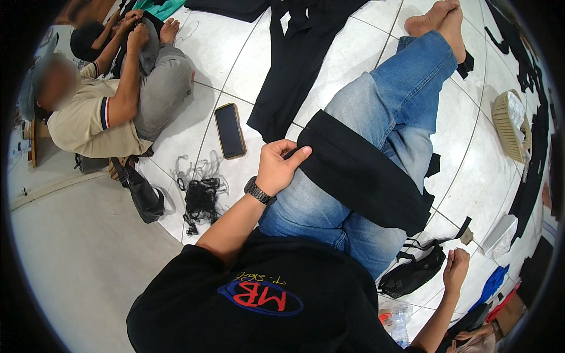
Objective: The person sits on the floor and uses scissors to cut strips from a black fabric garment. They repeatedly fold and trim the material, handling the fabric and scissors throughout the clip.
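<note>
Cloth (365,182), black, lies across my jeans (400,106), where my lap probably supports it; my left hand (282,167) pinches its left end, seemingly to steady it. My right hand (456,269) curls near the bag (415,273); whether it grips anything, I cannot tell.

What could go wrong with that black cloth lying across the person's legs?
The long black cloth could slide off the faded blue denim jeans: only the left hand pinches it, at one end, while the right hand is away from it. The tangle of thin black threads on the white tiled floor might cling to the cloth if it fell there. The rectangular dark-screened phone, lying near the left hand, might get knocked.
</note>
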Demonstrator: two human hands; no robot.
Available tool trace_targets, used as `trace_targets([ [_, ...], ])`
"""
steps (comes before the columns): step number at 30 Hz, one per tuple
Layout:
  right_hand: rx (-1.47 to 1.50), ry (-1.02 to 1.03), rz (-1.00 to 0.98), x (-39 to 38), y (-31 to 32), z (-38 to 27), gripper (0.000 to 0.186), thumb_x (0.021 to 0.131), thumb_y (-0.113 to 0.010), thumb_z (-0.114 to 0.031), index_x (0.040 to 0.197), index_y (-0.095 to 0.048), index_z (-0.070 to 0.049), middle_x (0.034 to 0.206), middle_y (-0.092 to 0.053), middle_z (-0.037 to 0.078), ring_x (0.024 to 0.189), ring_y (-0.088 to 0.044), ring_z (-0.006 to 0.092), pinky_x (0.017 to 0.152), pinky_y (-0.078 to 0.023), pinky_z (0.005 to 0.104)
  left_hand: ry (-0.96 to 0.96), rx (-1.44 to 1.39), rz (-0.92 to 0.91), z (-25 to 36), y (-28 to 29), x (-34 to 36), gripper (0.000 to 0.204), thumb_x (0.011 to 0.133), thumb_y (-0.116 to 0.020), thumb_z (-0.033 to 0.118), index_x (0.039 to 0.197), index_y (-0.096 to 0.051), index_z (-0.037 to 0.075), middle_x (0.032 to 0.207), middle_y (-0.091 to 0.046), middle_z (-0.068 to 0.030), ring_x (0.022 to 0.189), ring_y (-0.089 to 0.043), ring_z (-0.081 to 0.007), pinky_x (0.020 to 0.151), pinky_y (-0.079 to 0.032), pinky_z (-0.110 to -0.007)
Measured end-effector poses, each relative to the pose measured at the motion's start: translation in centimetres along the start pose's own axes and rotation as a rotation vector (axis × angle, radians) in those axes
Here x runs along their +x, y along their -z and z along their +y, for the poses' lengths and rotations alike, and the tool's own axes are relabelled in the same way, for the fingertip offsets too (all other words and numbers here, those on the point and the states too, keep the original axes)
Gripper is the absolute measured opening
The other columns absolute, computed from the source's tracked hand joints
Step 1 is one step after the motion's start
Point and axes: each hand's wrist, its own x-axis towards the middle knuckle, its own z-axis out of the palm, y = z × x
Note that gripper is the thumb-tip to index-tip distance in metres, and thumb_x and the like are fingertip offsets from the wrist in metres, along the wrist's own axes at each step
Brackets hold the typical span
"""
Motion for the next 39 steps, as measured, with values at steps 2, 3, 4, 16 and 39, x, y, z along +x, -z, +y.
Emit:
trace_targets([
  [2,-0.017,0.002,0.013,0.1,0.0,-0.3,0.028,0.099,-0.052,-0.018,0.080,-0.050,0.002,0.080,-0.052,0.021,0.082,-0.049,0.0403,0.078,-0.040,0.0478,-0.023,-0.029,0.001,0.0,-0.1,0.0,0.017,0.088,-0.077,0.014,0.082,-0.070,0.000,0.075,-0.068,0.0004,0.068,-0.057,-0.0042,0.063,-0.046,-0.021],
  [3,-0.025,-0.047,-0.059,0.2,-0.2,-0.6,0.030,0.099,-0.052,-0.019,0.078,-0.051,0.002,0.078,-0.054,0.021,0.079,-0.051,0.0405,0.076,-0.041,0.0476,-0.049,0.012,0.030,0.2,-0.1,-0.1,0.020,0.087,-0.078,0.016,0.081,-0.069,-0.001,0.073,-0.067,0.0003,0.066,-0.056,-0.0042,0.061,-0.045,-0.021],
  [4,-0.030,-0.094,-0.129,0.7,0.0,-2.1,0.031,0.099,-0.052,-0.020,0.076,-0.052,0.002,0.077,-0.055,0.022,0.076,-0.052,0.0407,0.075,-0.042,0.0473,-0.078,0.055,0.060,0.7,-0.2,-0.3,0.022,0.086,-0.079,0.017,0.080,-0.069,-0.002,0.070,-0.066,0.0002,0.064,-0.055,-0.0042,0.059,-0.045,-0.021],
  [16,0.057,0.129,-0.004,6.1,3.1,-15.1,0.018,0.093,-0.060,-0.016,0.087,-0.059,0.001,0.090,-0.061,0.020,0.089,-0.056,0.0407,0.085,-0.044,0.0498,-0.072,-0.192,0.123,0.3,0.4,-1.7,0.018,0.091,-0.074,0.012,0.098,-0.066,-0.002,0.081,-0.066,-0.0023,0.065,-0.058,-0.0050,0.048,-0.046,-0.019],
  [39,0.116,-0.354,0.016,-3.1,-3.0,5.3,0.040,0.102,-0.050,-0.027,0.082,-0.060,0.007,0.080,-0.061,0.026,0.078,-0.056,0.0450,0.070,-0.042,0.0519,0.077,-0.454,0.270,-2.5,0.2,-0.8,0.018,0.094,-0.071,0.021,0.101,-0.068,0.005,0.081,-0.066,0.0038,0.059,-0.052,0.0001,0.048,-0.039,-0.015],
])
